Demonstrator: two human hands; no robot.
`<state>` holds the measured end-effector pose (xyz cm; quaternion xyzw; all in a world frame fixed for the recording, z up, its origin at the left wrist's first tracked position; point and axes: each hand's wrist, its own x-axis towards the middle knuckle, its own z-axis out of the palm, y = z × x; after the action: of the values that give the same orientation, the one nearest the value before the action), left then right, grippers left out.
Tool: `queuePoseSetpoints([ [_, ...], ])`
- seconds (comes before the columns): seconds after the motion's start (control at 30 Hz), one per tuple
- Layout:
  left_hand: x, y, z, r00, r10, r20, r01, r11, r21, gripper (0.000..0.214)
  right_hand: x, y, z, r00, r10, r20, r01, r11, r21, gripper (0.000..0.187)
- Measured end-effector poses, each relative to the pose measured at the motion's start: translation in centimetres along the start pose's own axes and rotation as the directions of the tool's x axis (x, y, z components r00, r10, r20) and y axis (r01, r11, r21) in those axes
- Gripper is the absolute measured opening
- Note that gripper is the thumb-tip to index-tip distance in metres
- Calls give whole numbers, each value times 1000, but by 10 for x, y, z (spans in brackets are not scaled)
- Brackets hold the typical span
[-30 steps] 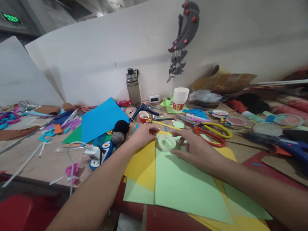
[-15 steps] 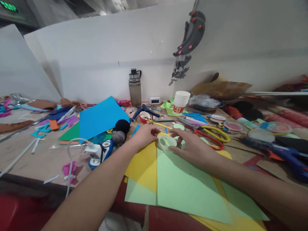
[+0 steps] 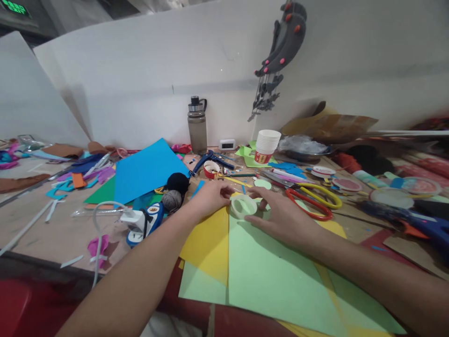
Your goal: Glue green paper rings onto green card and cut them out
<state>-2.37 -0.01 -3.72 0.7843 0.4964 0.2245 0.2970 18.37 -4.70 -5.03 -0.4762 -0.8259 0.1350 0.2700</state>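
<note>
A pale whitish ring (image 3: 243,206), open in the middle, stands at the top of a light green sheet of paper (image 3: 273,267). Whether it is a tape roll or a cut cup rim I cannot tell. My left hand (image 3: 214,199) is at its left back edge, with the fingers bent and pressed together at the rim. From the right, my right hand (image 3: 277,210) curves around the ring, thumb at the front edge and fingers behind. Yellow paper (image 3: 206,243) lies under the left wrist, partly beneath the green sheet.
Red-handled scissors (image 3: 308,210) and yellow-handled scissors (image 3: 329,199) lie right of my right hand. Stacked paper cups (image 3: 267,146), a bottle (image 3: 197,126) and a cut red cup (image 3: 211,170) stand behind. Left are yarn balls (image 3: 171,201), a power strip (image 3: 147,224) and blue paper (image 3: 149,175).
The view has shifted slightly. Both hands stay at the ring in nearly the same pose, and the ring shows little movement on the green paper.
</note>
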Motion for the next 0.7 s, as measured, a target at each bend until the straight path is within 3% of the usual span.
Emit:
queuePoseSetpoints([
  [0.7,1,-2,-3,997,80,-2,-80,994,76,23,0,1,3,999,32,-10,-32,999,-18,47],
])
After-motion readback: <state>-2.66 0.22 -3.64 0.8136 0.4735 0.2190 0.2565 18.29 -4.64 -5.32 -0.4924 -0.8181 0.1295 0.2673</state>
